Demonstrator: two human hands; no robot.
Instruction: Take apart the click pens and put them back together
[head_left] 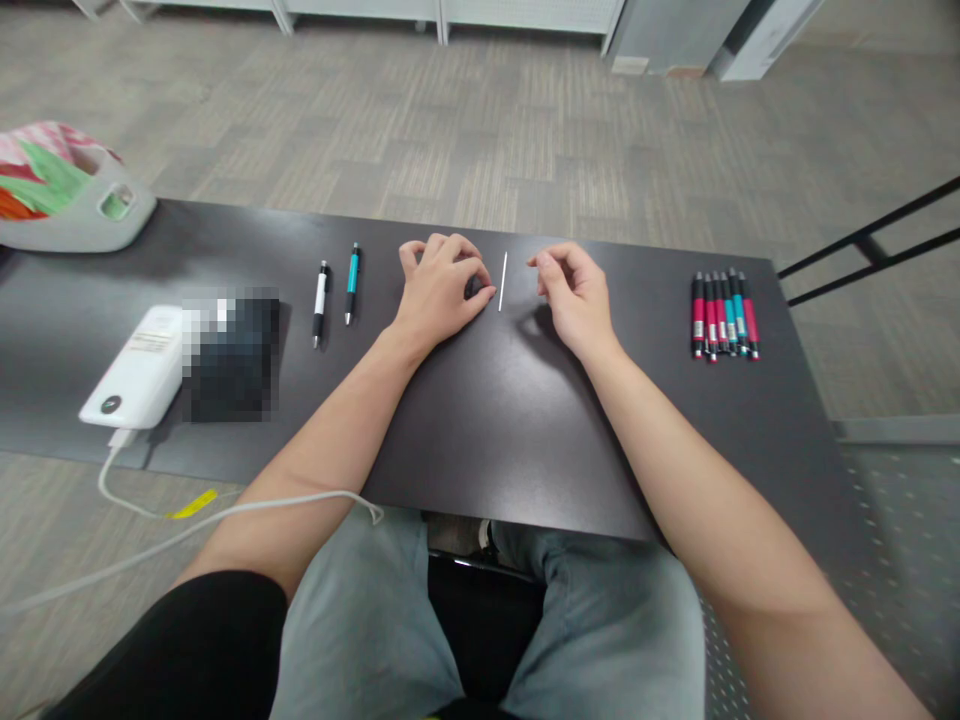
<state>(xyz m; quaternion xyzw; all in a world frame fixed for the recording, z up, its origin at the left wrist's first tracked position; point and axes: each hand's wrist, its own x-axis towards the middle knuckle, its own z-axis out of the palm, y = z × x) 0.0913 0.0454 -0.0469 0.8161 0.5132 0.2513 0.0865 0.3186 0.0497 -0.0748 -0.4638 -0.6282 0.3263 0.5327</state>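
Observation:
My left hand (442, 287) rests on the dark table, its thumb and index fingertips brought together just left of a thin white pen refill (502, 282). Whatever that pinch may hold is too small to make out. The refill lies lengthwise on the tabletop, between my two hands. To its right, my right hand (576, 300) is raised slightly, fingers curled and thumb pressed toward the index finger; I cannot tell what is in it. Left of my left hand lie a teal pen (352, 284) and a white pen (320, 304), both with black grips.
Several pink and teal pens (725, 315) lie in a row at the table's right. On the left are a white power bank (139, 365) with a cable (277, 502), a blurred dark item (232, 360) and a white basket (112, 215) holding coloured cloth or bags.

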